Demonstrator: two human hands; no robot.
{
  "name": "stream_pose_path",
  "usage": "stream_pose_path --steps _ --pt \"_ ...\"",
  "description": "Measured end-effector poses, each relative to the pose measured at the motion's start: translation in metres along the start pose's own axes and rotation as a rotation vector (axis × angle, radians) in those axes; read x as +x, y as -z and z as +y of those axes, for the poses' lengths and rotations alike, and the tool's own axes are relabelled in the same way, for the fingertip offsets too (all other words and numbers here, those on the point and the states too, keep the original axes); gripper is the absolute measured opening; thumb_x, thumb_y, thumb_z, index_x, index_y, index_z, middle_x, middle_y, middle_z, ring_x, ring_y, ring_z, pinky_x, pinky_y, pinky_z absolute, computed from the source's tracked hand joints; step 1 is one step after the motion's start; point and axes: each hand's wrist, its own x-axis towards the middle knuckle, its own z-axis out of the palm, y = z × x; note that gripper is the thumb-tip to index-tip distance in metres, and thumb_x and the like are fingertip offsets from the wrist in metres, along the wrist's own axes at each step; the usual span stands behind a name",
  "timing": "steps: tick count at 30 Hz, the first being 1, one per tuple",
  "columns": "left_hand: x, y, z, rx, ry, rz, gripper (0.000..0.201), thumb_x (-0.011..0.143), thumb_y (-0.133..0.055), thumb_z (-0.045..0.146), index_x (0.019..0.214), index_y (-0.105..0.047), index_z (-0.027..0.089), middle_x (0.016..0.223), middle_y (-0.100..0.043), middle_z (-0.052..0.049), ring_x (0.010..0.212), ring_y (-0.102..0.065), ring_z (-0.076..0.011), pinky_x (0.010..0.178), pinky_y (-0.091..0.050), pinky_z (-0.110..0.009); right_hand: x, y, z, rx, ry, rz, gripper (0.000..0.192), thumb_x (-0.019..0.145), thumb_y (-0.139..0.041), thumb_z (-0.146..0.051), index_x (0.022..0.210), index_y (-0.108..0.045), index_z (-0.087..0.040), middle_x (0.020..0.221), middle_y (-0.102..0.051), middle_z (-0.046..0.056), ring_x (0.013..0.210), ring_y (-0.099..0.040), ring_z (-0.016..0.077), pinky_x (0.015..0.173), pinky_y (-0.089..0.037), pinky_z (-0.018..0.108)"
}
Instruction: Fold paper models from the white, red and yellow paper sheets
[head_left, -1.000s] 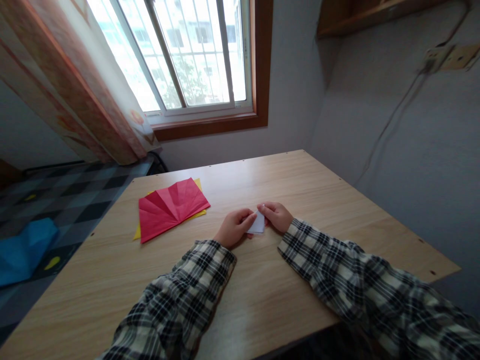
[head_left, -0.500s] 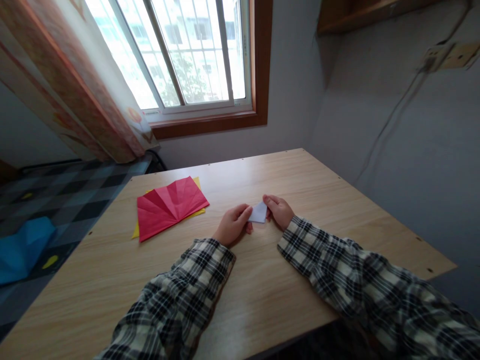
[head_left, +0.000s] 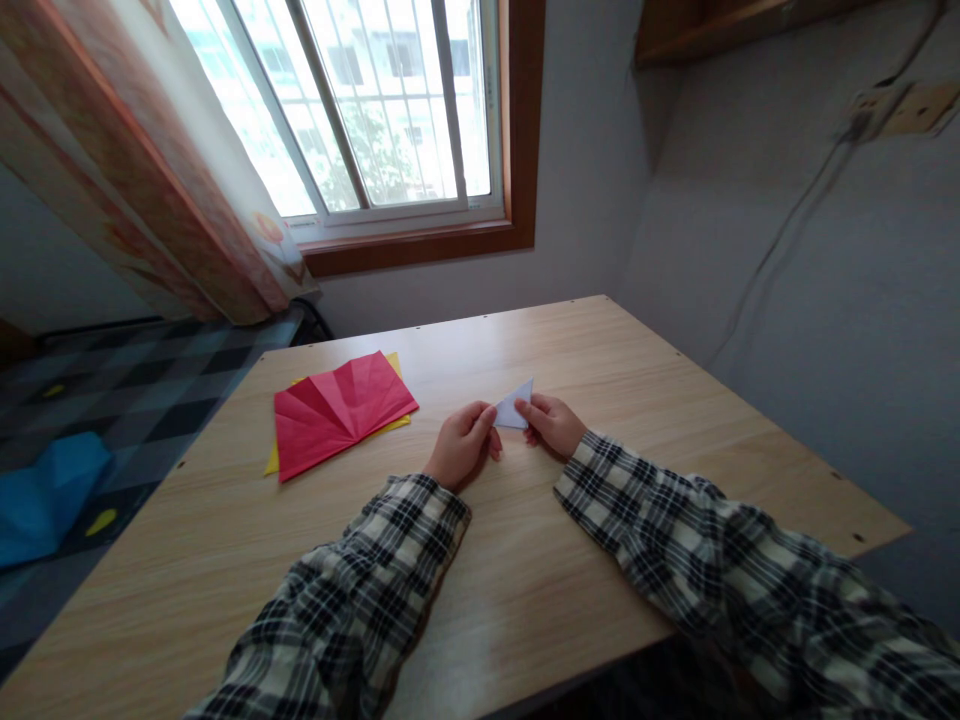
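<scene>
A small piece of folded white paper (head_left: 512,411) is held up between both hands above the wooden table (head_left: 555,600). It looks like a triangle with one sharp corner pointing up. My left hand (head_left: 461,443) pinches its left corner between thumb and fingers. On the other side, my right hand (head_left: 553,424) grips the right part, its thumb lying over the front face. The fingers behind the paper are partly hidden. To the left of my left hand lies a creased red sheet of paper (head_left: 341,410), on top of a yellow sheet (head_left: 394,428).
A blue folded paper (head_left: 56,495) rests on a checked cloth surface (head_left: 172,365) left of the table. Behind the table are a window (head_left: 375,120) and a patterned curtain (head_left: 172,170). A cable (head_left: 780,240) hangs from a wall socket (head_left: 915,108) at right.
The white paper has been turned, so its sharp corner now points up. My right hand has shifted its hold lower and slightly left, its thumb now across the paper's front.
</scene>
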Motion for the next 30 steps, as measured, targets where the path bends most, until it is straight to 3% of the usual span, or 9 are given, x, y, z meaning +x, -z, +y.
stream_pose_path --steps 3,10,18,26,30 --pt "0.0003 0.0 0.0022 -0.006 0.003 0.045 0.037 0.09 -0.053 0.054 0.079 -0.055 0.018 0.053 -0.061 0.002 0.047 -0.057 -0.0124 0.05 -0.044 -0.023 -0.0021 0.0003 -0.0007 -0.124 0.047 -0.057 0.057 0.082 -0.05 -0.074 0.066 -0.054 -0.019 0.053 -0.054 -0.002 0.049 -0.05 0.0112 0.05 -0.039 0.024" --pt "-0.0009 -0.0007 0.0054 0.026 0.01 0.045 0.037 0.091 -0.051 0.053 0.079 -0.055 0.018 0.051 -0.061 0.002 0.046 -0.057 -0.0126 0.051 -0.044 -0.023 -0.002 0.002 -0.0027 -0.301 0.105 -0.029 0.055 0.087 -0.047 -0.068 0.061 -0.052 -0.021 0.051 -0.052 -0.002 0.049 -0.049 0.0128 0.053 -0.038 0.027" --pt "0.0002 -0.0016 0.0025 -0.057 0.01 0.069 0.04 0.093 -0.048 0.055 0.075 -0.05 0.019 0.052 -0.058 0.002 0.047 -0.056 -0.0121 0.051 -0.045 -0.024 0.0 -0.0005 0.0015 -0.128 0.041 0.068 0.057 0.081 -0.049 -0.075 0.066 -0.051 -0.021 0.052 -0.051 -0.003 0.046 -0.048 0.0113 0.047 -0.039 0.025" --pt "0.0001 -0.0018 0.004 -0.057 -0.014 0.116 0.043 0.092 -0.049 0.056 0.07 -0.049 0.019 0.052 -0.055 0.002 0.047 -0.053 -0.0113 0.051 -0.044 -0.024 0.001 -0.0017 0.005 0.019 0.01 -0.021 0.052 0.08 -0.055 -0.071 0.071 -0.053 -0.019 0.055 -0.051 -0.004 0.048 -0.048 0.0102 0.048 -0.04 0.024" --pt "-0.0008 -0.0023 0.0073 -0.037 -0.015 0.123 0.042 0.093 -0.049 0.055 0.071 -0.05 0.019 0.052 -0.055 0.002 0.048 -0.052 -0.0108 0.051 -0.044 -0.023 0.0007 -0.003 0.0036 -0.017 0.055 0.024 0.05 0.081 -0.056 -0.067 0.069 -0.053 -0.019 0.053 -0.049 -0.004 0.047 -0.046 0.0101 0.047 -0.038 0.024"
